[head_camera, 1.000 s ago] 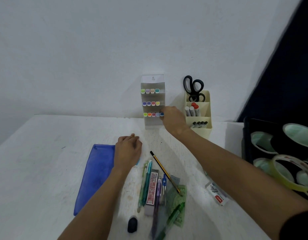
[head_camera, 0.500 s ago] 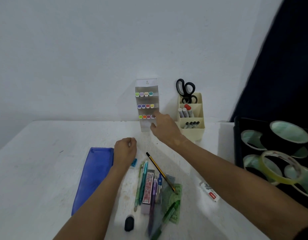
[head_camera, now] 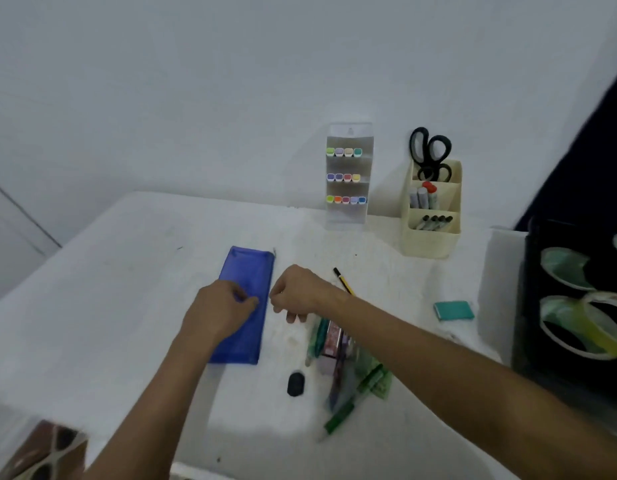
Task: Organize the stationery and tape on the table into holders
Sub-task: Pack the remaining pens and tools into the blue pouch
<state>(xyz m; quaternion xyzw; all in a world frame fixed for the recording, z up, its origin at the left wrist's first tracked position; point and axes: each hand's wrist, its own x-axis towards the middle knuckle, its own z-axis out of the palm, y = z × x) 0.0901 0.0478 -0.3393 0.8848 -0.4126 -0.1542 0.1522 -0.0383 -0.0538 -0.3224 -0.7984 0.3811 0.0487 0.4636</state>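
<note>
A blue zip pouch (head_camera: 246, 327) lies flat on the white table (head_camera: 109, 306). My left hand (head_camera: 220, 310) rests on its middle, thumb and fingers pinching the fabric. My right hand (head_camera: 296, 294) hovers with curled fingers at the pouch's right edge; whether it holds anything is hidden. Right of it lies a pile of pens (head_camera: 329, 344), a green marker (head_camera: 357, 398) and a yellow-black pencil (head_camera: 342, 281). A black eraser (head_camera: 295, 384) sits in front and a teal eraser (head_camera: 454, 310) to the right.
Against the wall stand a clear marker rack (head_camera: 348, 218) with coloured markers and a cream holder (head_camera: 428, 240) with scissors (head_camera: 430, 150) and pens. A black tray (head_camera: 529, 306) at the right holds tape rolls (head_camera: 570, 268). A brown patterned object (head_camera: 40, 452) is at the lower left.
My right hand pulled back from the marker rack to the pouch's edge. My left hand shifted left onto the pouch. A teal eraser now lies at the right. The view swung left.
</note>
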